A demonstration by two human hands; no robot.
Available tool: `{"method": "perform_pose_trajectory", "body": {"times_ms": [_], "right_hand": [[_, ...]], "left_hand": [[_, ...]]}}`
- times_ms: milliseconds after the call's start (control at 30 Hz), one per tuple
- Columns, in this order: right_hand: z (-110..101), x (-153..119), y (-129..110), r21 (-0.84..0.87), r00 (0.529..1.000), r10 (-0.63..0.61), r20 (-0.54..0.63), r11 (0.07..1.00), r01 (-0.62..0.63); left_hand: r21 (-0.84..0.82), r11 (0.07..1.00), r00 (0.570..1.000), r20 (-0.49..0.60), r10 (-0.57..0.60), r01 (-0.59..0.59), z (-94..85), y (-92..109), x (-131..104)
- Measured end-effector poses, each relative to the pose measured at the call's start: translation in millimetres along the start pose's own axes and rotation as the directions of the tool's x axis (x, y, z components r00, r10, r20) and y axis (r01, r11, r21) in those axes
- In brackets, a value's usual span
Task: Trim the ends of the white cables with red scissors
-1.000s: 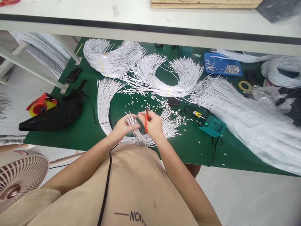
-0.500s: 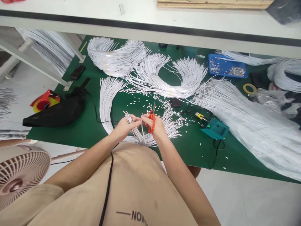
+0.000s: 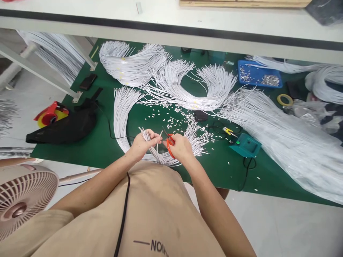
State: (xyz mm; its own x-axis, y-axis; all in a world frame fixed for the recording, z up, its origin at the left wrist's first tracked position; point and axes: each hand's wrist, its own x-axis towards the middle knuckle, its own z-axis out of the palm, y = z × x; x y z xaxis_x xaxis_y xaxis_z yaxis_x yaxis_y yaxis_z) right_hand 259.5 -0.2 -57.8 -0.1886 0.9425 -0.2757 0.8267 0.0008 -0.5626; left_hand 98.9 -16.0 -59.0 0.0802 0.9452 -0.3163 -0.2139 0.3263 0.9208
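My left hand (image 3: 144,143) is closed round a small bunch of white wires (image 3: 154,151), and one wire end sticks up between thumb and forefinger. Just to its right, my right hand (image 3: 181,147) grips red-handled scissors (image 3: 169,145), whose dark blades point up and to the left near that wire end. Whether the blades touch the wire I cannot tell. Beneath both hands curves a loose bundle of white wires (image 3: 121,121), its right-hand ends fanned out. Many small white cut pieces (image 3: 174,119) lie scattered on the green table (image 3: 214,171) beyond the hands.
Tied wire bundles (image 3: 193,101) lie further back. To the right are a teal device (image 3: 245,145), a plastic-wrapped wire bundle (image 3: 294,142) and a blue tray (image 3: 259,84) of small metal parts. A tape dispenser (image 3: 52,114) and black bag (image 3: 64,126) lie left; a shelf (image 3: 160,26) overhangs the back.
The scissors have turned in my right hand, their blades swinging from pointing up and away to pointing up-left toward the wire end. My left hand keeps its hold on the bunch.
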Motion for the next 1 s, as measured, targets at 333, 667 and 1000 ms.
{"method": "perform_pose_trajectory", "body": {"times_ms": [333, 667, 1000], "right_hand": [[-10, -7, -12, -0.297, 0.998, -0.006, 0.06, 0.955, 0.023], [-8, -13, -15, -0.272, 1.0, 0.001, 0.028, 0.962, 0.006], [-10, 3, -7, 0.679, 0.992, -0.113, -0.056, 0.724, 0.121]], "left_hand": [[0.119, 0.992, 0.999, -0.02, 0.037, -0.035, -0.6, 3, -3], [0.135, 0.99, 0.998, -0.047, 0.05, -0.044, -1.2, 1, -4], [0.091, 0.996, 0.999, 0.026, -0.026, 0.023, 3.7, 10, -7]]}}
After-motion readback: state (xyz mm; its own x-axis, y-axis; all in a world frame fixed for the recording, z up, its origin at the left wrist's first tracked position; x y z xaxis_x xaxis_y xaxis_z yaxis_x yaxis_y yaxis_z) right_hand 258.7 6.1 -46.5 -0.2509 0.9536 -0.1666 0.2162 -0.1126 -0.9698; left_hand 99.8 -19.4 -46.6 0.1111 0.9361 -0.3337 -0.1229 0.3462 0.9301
